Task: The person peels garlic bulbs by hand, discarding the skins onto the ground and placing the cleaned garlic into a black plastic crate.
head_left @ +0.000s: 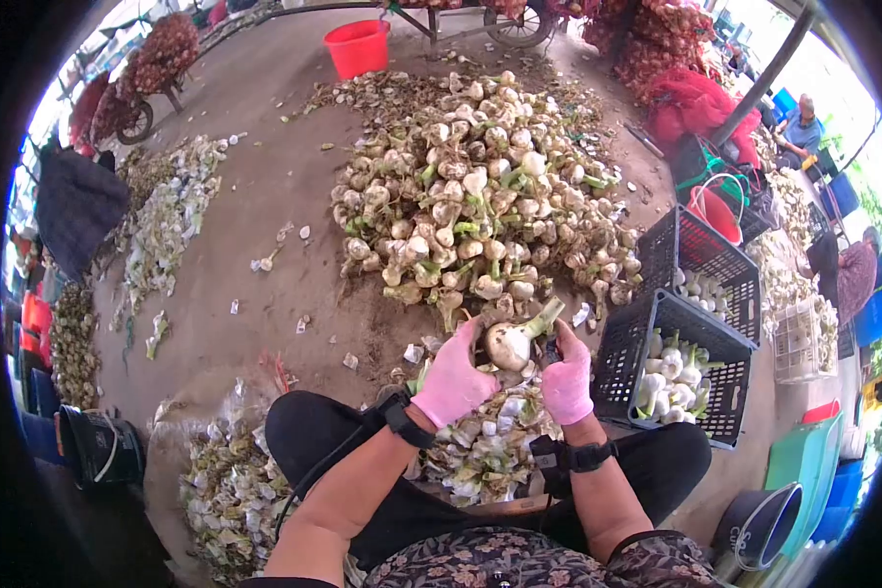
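A whitish garlic bulb [509, 346] with a short green stem pointing up to the right is between my hands. My left hand [456, 377], in a pink glove, has its fingers wrapped round the bulb's left side. My right hand [565, 377], gloved in pink too, is closed beside the stem; a small dark thing shows at its fingers, too small to make out. Just beyond both hands rises a large heap of garlic bulbs [480, 196]. Peeled skins and leaves [490, 451] lie between my legs.
Two black crates [732, 412] holding cleaned garlic stand at the right. A red bucket [358, 51] is behind the heap. Dark buckets [755, 529] sit at lower right and lower left. Two people [802, 132] are at the far right.
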Action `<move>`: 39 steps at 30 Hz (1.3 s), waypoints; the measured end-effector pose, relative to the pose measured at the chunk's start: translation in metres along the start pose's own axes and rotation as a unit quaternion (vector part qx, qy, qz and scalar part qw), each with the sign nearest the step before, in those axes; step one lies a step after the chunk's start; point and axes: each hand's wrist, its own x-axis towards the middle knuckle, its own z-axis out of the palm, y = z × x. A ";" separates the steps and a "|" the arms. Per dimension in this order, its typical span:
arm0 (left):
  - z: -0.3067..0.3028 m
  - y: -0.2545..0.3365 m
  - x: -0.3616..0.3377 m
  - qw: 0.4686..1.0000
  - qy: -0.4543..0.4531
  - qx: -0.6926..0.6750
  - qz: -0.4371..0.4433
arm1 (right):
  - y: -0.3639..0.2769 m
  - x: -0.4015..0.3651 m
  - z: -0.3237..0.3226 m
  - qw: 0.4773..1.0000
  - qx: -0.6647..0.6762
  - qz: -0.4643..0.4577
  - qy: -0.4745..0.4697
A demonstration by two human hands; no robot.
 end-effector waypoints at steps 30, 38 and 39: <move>-0.004 0.002 -0.027 0.943 -0.064 -0.278 -0.169 | 0.044 0.001 -0.012 0.971 -0.231 0.035 0.054; -0.002 0.010 -0.028 0.963 -0.128 -0.183 -0.151 | 0.064 -0.003 -0.049 0.887 -0.413 0.172 -0.109; -0.003 0.009 -0.028 0.972 -0.114 -0.161 -0.130 | 0.059 -0.006 -0.047 0.887 -0.413 0.173 -0.113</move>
